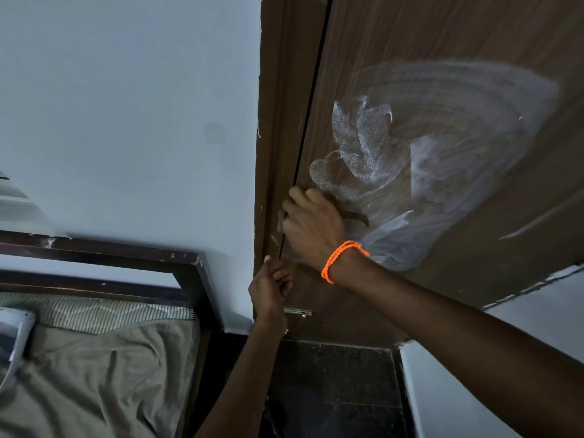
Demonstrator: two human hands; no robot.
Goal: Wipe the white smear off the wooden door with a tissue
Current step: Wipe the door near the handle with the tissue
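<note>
A brown wooden door (442, 33) fills the upper right. A wide white smear (442, 147) spreads across it, thick and grainy at its left, thin and streaky to the right. My right hand (313, 226), with an orange band on the wrist, presses flat against the door at the smear's lower left edge, right by the dark gap to the frame. A bit of pale tissue (280, 221) shows under its fingers. Just below, my left hand (271, 287) is curled into a fist at the door edge; what it holds is hidden.
The door frame (275, 121) and a pale wall (126, 105) lie to the left. A bed with a dark wooden frame (189, 267) and an olive sheet (104, 374) sits at lower left. A metal latch (297, 312) is on the door below my hands. Dark floor (335, 390) lies below.
</note>
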